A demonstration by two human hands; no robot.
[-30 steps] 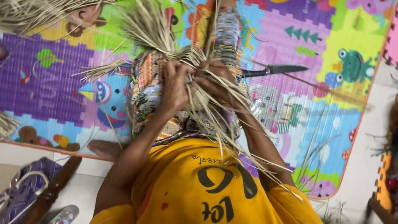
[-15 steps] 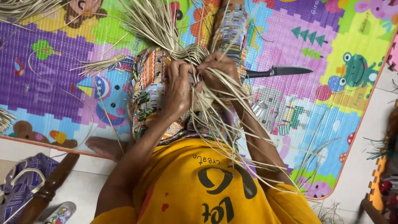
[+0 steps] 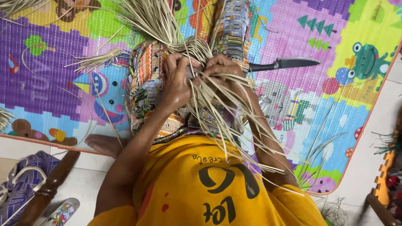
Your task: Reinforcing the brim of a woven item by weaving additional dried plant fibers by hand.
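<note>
Both hands have crept closer: the left hand and right hand pinch straw strips, tightening the weave; knife untouched.

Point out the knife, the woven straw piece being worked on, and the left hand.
knife (image 3: 289, 63): head view, on the middle of the dark blade, lying on the play mat.
woven straw piece (image 3: 197, 47): head view, on the plaited part above the hands.
left hand (image 3: 176, 81): head view, on the back of the hand.
</note>
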